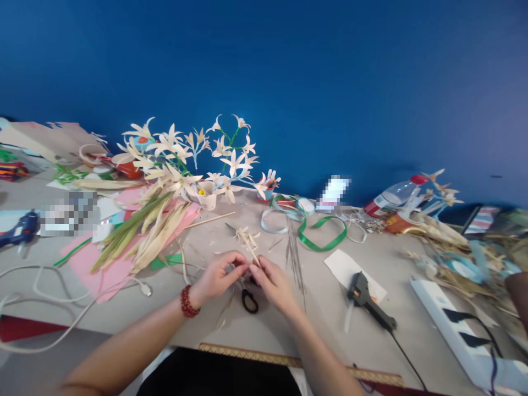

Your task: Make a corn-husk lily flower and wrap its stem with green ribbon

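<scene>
In the middle of the table both my hands come together, fingertips nearly touching. My right hand pinches a thin pale husk strip that points away from me. My left hand, with a red bead bracelet at the wrist, has thumb and forefinger pressed together by the strip's near end; what lies between them is hidden. Just beyond lies a small husk flower, partly behind the strip. Below my fingers shows the black handle of a pair of scissors. Several thin wires lie right of my right hand.
Husk flowers stand in cups at the back left, before husk leaves on pink paper. Green ribbon lies behind a black glue gun. A bottle and power strip are right; a blue glue gun left.
</scene>
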The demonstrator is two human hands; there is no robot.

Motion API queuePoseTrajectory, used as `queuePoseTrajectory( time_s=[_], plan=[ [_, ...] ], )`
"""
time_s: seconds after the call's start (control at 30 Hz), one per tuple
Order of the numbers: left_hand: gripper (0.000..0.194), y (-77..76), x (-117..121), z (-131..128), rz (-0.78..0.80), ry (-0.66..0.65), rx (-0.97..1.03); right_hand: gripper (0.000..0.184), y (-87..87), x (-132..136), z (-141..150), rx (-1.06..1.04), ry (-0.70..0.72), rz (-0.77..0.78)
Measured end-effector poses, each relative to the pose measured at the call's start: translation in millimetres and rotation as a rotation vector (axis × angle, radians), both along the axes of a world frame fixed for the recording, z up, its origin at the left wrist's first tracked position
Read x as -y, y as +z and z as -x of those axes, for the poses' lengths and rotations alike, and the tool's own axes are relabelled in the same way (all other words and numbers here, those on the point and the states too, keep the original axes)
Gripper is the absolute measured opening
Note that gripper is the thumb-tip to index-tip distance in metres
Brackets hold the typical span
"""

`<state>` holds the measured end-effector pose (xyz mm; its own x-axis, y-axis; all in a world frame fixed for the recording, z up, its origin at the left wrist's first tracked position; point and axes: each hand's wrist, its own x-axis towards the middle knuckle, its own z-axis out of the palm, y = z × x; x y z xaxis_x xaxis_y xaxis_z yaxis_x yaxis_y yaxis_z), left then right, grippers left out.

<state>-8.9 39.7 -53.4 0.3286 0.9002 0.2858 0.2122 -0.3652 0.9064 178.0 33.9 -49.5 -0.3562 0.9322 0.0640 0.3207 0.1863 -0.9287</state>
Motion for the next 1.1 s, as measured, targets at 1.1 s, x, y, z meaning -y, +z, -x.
queuePoseTrajectory(
  time_s=[1.1],
  plan=[
    [0.02,-1.9,-17,10,0.015,0.056,0.142,0.056,6.9,-3,-25,-0.51,0.044,0.433]
  ],
)
